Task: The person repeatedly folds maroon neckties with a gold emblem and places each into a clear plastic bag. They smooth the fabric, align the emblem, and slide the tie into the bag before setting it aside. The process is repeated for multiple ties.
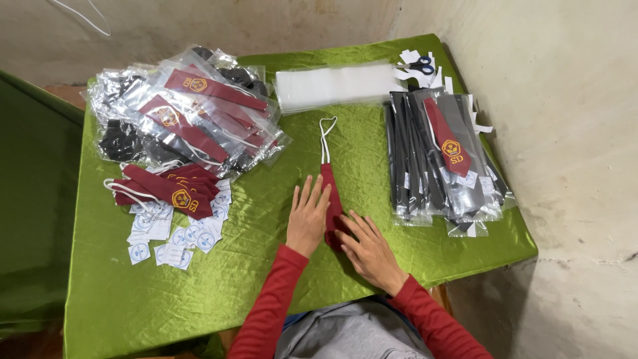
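Head view: I note both hands flat and open-fingered, gripping nothing; the left hand [308,214] and right hand [367,247] press a maroon tie [330,199] against the green tabletop [266,219] near its front edge, apparently to smooth it. Bagged ties [442,156] are stacked along the right edge, loose ties [169,189] and paper labels [166,236] toward the left, seemingly sorted by stage.
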